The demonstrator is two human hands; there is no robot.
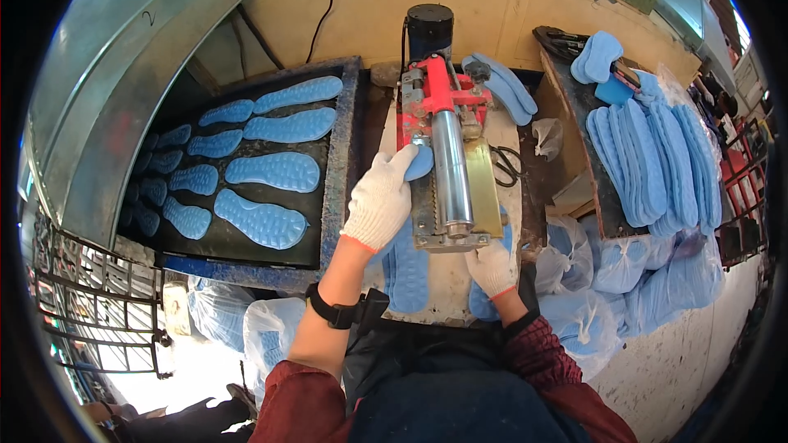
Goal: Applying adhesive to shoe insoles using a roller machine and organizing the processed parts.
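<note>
My left hand [380,201], in a white knitted glove, grips the end of a blue insole [419,163] at the left side of a small machine [437,98]. This machine has a red frame, a shiny metal roller [452,172] and a black motor [430,26] at its far end. My right hand [492,267], gloved too, is at the near right corner of the machine, beside another blue insole [482,302]. The machine's edge hides its fingertips. Between my hands, stacked blue insoles [407,275] lie on the pale worktop [443,295].
On the left, a dark-bedded conveyor [338,172] carries rows of blue insoles. Stacks of insoles [632,160] cover a side table [566,107] on the right, with filled plastic bags [620,267] below. Two insoles [502,89] lean behind the machine. A black cable [507,166] loops beside it.
</note>
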